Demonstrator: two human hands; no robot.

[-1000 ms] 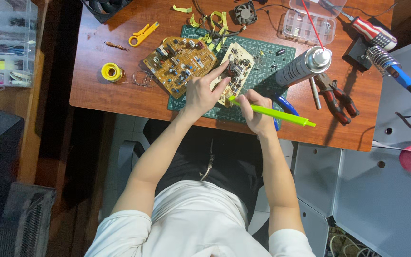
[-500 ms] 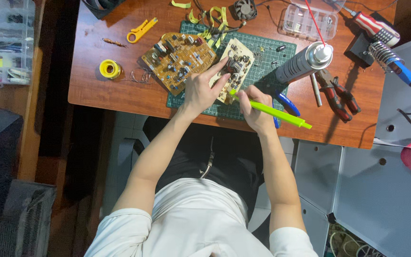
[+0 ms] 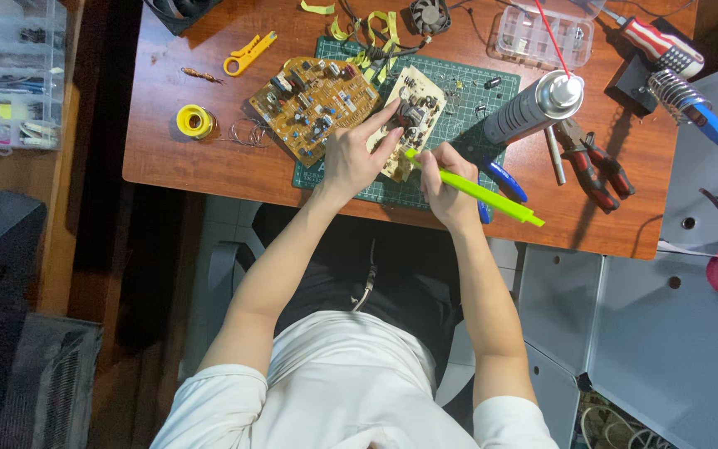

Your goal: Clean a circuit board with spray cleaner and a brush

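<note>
My left hand (image 3: 355,154) presses on the near edge of a small pale circuit board (image 3: 410,106) that lies on a green cutting mat (image 3: 459,116). A bright green brush-like tool (image 3: 479,191) is gripped in my right hand (image 3: 449,185), its tip resting at the board's lower right edge. Left of my left hand lies a larger brown circuit board (image 3: 313,104) packed with components, partly on the mat.
A silver spray can (image 3: 533,104) with a red straw lies right of the mat, beside red-handled pliers (image 3: 593,166). A soldering iron in its stand (image 3: 691,108), a clear parts box (image 3: 546,37), a yellow solder spool (image 3: 194,121), a yellow stripper (image 3: 248,55) and a small fan (image 3: 430,15) sit around.
The hands and the green tool stay on the small board with only slight shifts; the view has drifted a little.
</note>
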